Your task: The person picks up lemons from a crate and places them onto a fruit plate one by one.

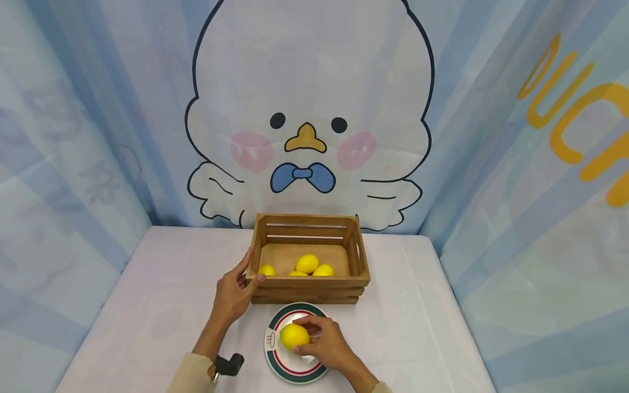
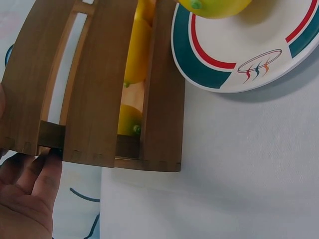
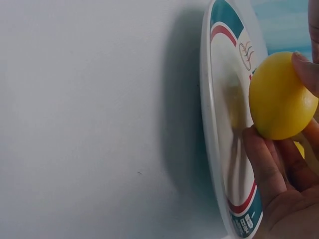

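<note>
A yellow lemon (image 1: 294, 336) is pinched between the thumb and fingers of my right hand (image 1: 330, 344). It is just above a white plate (image 1: 301, 377) with a green and red rim. The right wrist view shows the lemon (image 3: 279, 99) apart from the plate's surface, with the fingers (image 3: 266, 167) under one side. My left hand (image 1: 235, 295) grips the left end of a wooden crate (image 1: 307, 292), thumb over the front corner. In the left wrist view, the fingertips of this hand (image 2: 30, 194) reach the crate's slatted end. Several lemons (image 1: 307, 264) lie inside the crate.
A white cloth covers the table (image 1: 403, 327). Behind the crate hangs a curtain (image 1: 309, 71) printed with a large white duck, and blue striped curtains flank both sides. The plate stands close in front of the crate.
</note>
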